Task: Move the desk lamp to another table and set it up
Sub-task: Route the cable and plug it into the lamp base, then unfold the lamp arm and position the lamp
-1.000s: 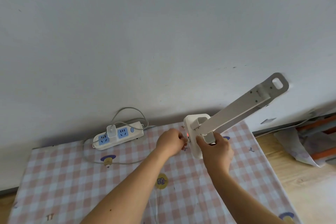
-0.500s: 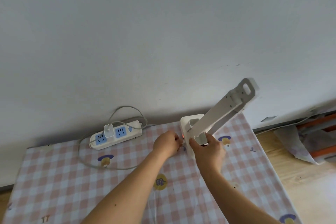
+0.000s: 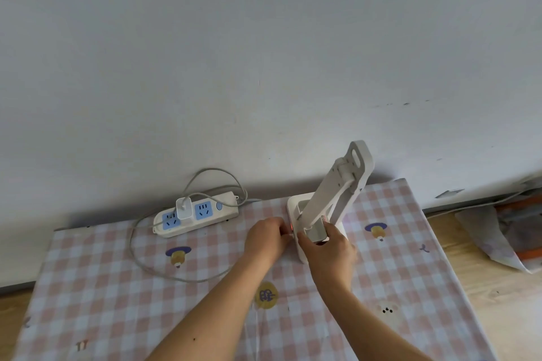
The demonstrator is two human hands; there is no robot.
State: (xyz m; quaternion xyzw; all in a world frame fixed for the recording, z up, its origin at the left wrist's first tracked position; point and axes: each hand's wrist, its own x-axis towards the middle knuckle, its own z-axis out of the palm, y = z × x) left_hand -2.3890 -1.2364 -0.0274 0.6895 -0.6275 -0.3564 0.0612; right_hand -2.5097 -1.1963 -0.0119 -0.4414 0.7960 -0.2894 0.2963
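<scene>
A white folding desk lamp (image 3: 337, 193) stands on its base at the back of a table covered with a pink checked cloth (image 3: 117, 296). Its arm tilts up and to the right, close to the wall. My right hand (image 3: 325, 246) grips the base and the lower end of the arm. My left hand (image 3: 268, 239) has its fingers pinched at the left side of the base, beside a small red light (image 3: 291, 226); what it pinches is hidden. A white power strip (image 3: 199, 212) with a white charger plugged in lies to the left.
A grey cable (image 3: 152, 261) loops from the charger across the cloth toward my left hand. The wall runs directly behind the table. To the right, on a wooden floor, lie a plastic bag (image 3: 495, 234) and an orange frame.
The lamp arm has swung from a low slant toward the right to a steeper, more upright angle. Both hands stay at the base. The view has shifted slightly.
</scene>
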